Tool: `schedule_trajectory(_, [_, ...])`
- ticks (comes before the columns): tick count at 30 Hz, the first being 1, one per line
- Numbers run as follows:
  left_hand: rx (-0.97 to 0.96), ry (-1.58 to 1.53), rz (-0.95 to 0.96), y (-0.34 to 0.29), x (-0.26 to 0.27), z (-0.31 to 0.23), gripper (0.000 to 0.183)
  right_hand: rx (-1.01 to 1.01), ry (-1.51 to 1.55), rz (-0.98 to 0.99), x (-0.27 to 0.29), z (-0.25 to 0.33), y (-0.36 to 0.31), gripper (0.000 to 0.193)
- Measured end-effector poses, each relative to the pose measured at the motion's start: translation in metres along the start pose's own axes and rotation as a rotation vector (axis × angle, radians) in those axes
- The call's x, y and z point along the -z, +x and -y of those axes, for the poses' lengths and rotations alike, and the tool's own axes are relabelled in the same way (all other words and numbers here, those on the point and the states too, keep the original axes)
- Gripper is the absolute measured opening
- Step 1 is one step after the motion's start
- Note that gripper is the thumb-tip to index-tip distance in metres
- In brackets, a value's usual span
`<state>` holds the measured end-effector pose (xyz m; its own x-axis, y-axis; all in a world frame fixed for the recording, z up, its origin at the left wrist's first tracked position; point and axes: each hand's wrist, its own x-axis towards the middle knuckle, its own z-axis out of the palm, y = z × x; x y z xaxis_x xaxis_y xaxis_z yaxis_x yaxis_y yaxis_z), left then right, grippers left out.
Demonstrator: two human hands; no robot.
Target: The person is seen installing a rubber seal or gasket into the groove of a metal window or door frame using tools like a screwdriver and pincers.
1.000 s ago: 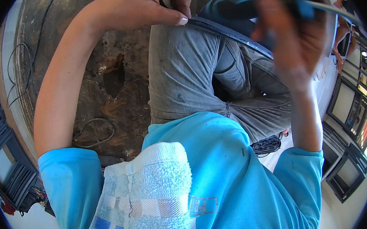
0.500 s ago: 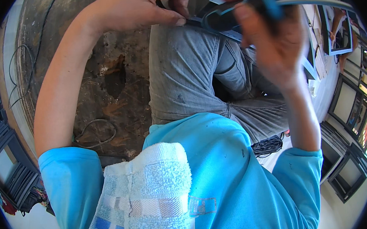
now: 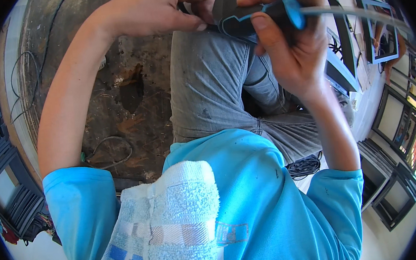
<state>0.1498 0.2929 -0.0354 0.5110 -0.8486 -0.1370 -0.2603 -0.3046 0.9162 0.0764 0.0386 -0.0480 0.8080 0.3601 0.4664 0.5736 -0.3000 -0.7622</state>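
My right hand is closed around the black-and-blue handle of a screwdriver. Its grey shaft points away to the right, and the butt of the handle is close to my left fingers. My left hand is pinched at the edge of a dark frame; whatever lies between thumb and fingers is too hidden to name. That frame rests by my knee, partly cut off by the top of the view, with a glassy bluish surface beside its dark bar. The fingertips of my left hand nearly touch the handle.
I sit in grey trousers on a worn brown board with a thin cable on it. More dark frames stand at right, others at left. A coil of black cord lies beside my leg.
My right hand and the screwdriver have moved a little left and down, bringing the handle's butt closer to my left fingers. My left hand has hardly moved.
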Motion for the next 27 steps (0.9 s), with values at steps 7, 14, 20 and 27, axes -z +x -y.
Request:
schedule_trajectory(7, [0.008,-0.074,0.009,-0.001,0.000,0.002,0.010,-0.078,0.214,0.079,0.015,0.019,0.020,0.032])
schedule_trajectory(14, [0.029,-0.138,0.057,-0.005,0.002,0.019,0.010,-0.129,0.493,0.028,0.019,0.062,0.035,0.036])
schedule_trajectory(20, [0.029,-0.075,0.027,-0.006,-0.002,0.018,0.012,0.103,0.222,0.043,0.019,0.022,0.034,0.040])
schedule_trajectory(27, [0.090,-0.033,-0.008,-0.005,0.000,0.004,0.013,-0.108,0.072,0.049,0.016,0.054,0.036,0.037])
